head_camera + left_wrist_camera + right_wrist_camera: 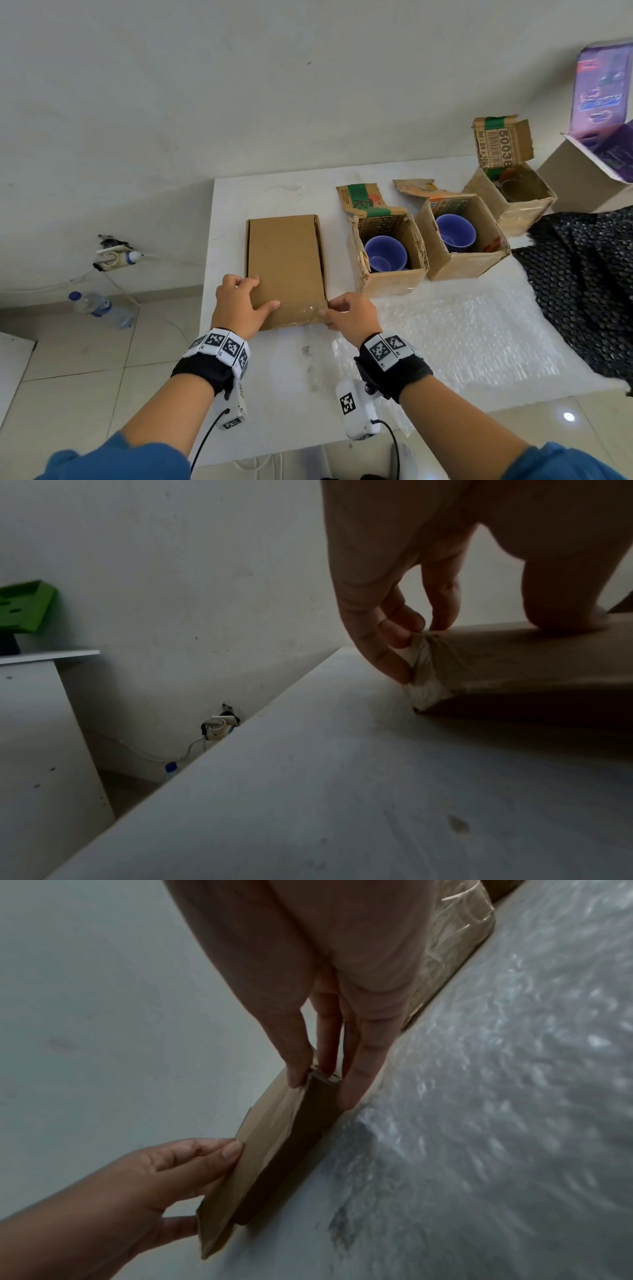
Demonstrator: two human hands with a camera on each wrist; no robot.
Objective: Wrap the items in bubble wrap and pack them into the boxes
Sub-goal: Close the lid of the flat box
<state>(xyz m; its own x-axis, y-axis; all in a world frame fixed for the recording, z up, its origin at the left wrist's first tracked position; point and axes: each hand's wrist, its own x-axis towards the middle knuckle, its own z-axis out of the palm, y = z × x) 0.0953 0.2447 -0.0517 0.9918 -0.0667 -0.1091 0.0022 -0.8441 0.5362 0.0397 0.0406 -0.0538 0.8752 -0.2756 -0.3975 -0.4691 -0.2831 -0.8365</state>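
A flat brown cardboard box [286,267] lies closed on the white table [274,377]. My left hand [245,301] grips its near left corner, thumb on top and fingers curled round the edge [428,642]. My right hand [346,313] pinches the near right corner, which has clear tape on it [322,1080]. Two open cartons [390,281] [469,263] behind it each hold a blue cup [385,253] [455,233]. A clear bubble wrap sheet [462,329] is spread on the table to the right of my hands.
A third open carton [524,212] stands at the back right with something glassy inside. Black wrap [582,274] hangs over the table's right side, beside a purple-printed carton [599,164]. On the floor at the left are a water bottle [99,308] and a wall socket [113,258].
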